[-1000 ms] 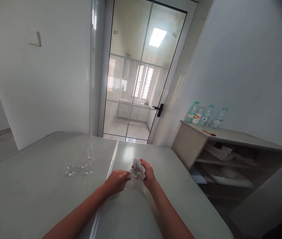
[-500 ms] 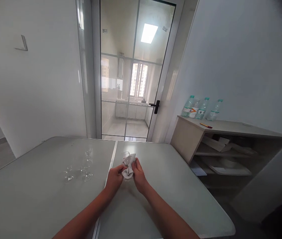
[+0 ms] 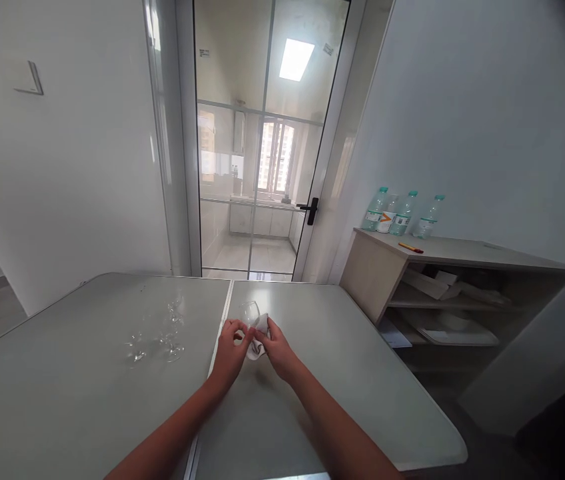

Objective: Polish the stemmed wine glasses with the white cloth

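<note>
A clear stemmed wine glass (image 3: pixel 249 311) is held upright above the table, its bowl showing over my fingers. My left hand (image 3: pixel 233 343) pinches the glass low down, near the stem; the exact grip is partly hidden. Bunched in my right hand (image 3: pixel 276 343) is a white cloth (image 3: pixel 258 349), which lies against the lower part of the glass. The foot of the glass is hidden by the cloth and fingers. To the left, several clear stemmed glasses (image 3: pixel 172 347) stand in a group on the table.
The grey-green table (image 3: pixel 87 400) has a pale seam (image 3: pixel 227 313) running through it. Behind it is a glass door (image 3: pixel 257 167) with a black handle. A shelf cabinet (image 3: pixel 372 273) on the right bears several plastic bottles (image 3: pixel 402 215) and an orange-yellow pen-like object (image 3: pixel 410 247).
The cloth has come down from the bowl to the lower part of the glass, so the bowl now shows bare. My left fingers have shifted up around the glass. The view has tilted slightly.
</note>
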### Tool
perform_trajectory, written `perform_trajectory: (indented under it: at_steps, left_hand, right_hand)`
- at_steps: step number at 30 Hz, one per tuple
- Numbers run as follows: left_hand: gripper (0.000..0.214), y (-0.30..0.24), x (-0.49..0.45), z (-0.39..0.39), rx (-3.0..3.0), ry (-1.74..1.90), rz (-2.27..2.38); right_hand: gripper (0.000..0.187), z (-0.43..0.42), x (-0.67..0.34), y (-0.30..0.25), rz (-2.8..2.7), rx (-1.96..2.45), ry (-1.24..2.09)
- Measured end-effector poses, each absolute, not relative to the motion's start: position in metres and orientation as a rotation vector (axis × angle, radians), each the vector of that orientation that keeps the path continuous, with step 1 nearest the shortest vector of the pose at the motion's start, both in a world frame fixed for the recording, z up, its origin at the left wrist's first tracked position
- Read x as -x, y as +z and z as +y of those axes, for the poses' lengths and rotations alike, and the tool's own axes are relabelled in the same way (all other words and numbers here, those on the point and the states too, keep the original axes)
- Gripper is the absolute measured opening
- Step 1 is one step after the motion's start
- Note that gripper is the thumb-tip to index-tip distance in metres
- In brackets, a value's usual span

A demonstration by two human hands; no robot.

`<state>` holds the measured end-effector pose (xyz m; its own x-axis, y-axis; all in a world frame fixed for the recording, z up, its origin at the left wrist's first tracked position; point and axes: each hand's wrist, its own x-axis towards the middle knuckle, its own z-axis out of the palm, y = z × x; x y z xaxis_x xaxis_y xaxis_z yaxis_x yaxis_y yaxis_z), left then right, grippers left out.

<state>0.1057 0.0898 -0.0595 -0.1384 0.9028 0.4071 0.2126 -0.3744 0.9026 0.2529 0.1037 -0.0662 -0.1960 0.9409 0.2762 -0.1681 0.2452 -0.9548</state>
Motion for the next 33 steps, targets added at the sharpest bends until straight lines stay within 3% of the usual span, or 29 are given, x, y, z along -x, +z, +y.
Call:
perform_trajectory:
  at_steps: [4,7,9,14,16,18,22,25,27,31,33]
  left_hand:
    - [0.052,-0.057,-0.100,0.097,-1.209,1.551,1.109]
    - [0.058,-0.052,-0.096,0.097,-1.176,1.403,0.896]
    - [0.058,-0.050,-0.097,0.094,-1.212,1.425,0.892]
    - [0.054,-0.047,-0.106,0.081,-1.320,1.665,1.157]
    - [0.053,-0.045,-0.106,0.080,-1.280,1.694,1.132]
    - [0.052,-0.042,-0.104,0.083,-1.178,1.668,1.055]
    - [0.055,-0.037,-0.101,0.089,-1.025,1.535,0.799]
    - [0.057,-0.036,-0.104,0.088,-0.993,1.513,0.707]
    - [0.056,-0.037,-0.107,0.086,-1.041,1.561,0.810]
    - [0.054,-0.041,-0.108,0.083,-1.246,1.688,1.108]
    - [0.052,-0.043,-0.105,0.087,-1.288,1.712,1.145]
  right_hand:
    - [0.039,0.095,-0.258,-0.059,-1.189,0.610,1.802]
    - [0.040,0.090,-0.260,-0.056,-1.224,0.536,1.930]
    - [0.037,0.090,-0.258,-0.056,-1.364,0.622,1.736]
    - [0.014,0.090,-0.245,-0.066,-1.712,0.998,0.754]
    - [0.013,0.088,-0.240,-0.067,-1.709,1.026,0.672]
    - [0.019,0.086,-0.238,-0.063,-1.656,0.944,0.947]
    - [0.039,0.084,-0.249,-0.048,-1.360,0.576,1.844]
    - [0.042,0.085,-0.261,-0.043,-1.313,0.475,1.997]
    - [0.037,0.086,-0.264,-0.045,-1.458,0.598,1.766]
    - [0.009,0.084,-0.252,-0.055,-1.818,0.990,0.800]
    - [0.007,0.082,-0.244,-0.056,-1.886,1.081,0.511]
